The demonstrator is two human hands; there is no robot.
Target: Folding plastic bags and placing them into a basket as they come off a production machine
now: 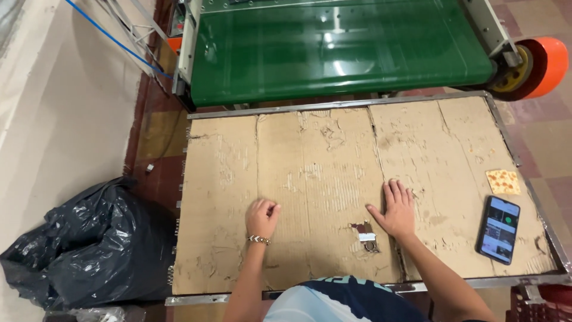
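- Left hand [262,216] rests on the cardboard sheet [322,179] that covers the bench [512,280]; fingers curled into a loose fist, knuckles down, grasping nothing. A beaded bracelet [259,240] sits at the wrist.
- Right hand [396,209] lies flat, palm down, fingers released and spread across a seam in the cardboard; likely pressing the sheet flat or bracing the body.
- Just beside the right thumb, toward the person: a torn patch with a small dark and white scrap [366,235].
- Well to the right of the right fingers: a smartphone [499,229], screen lit, and a square cracker [503,181] beyond it.
- Ahead of both hands, past the bench edge: a green conveyor belt [333,48] with an orange roller [539,65].
- Far left of the left fingers, on the floor: a black rubbish bag [89,244].
- Nothing lies between the hands.
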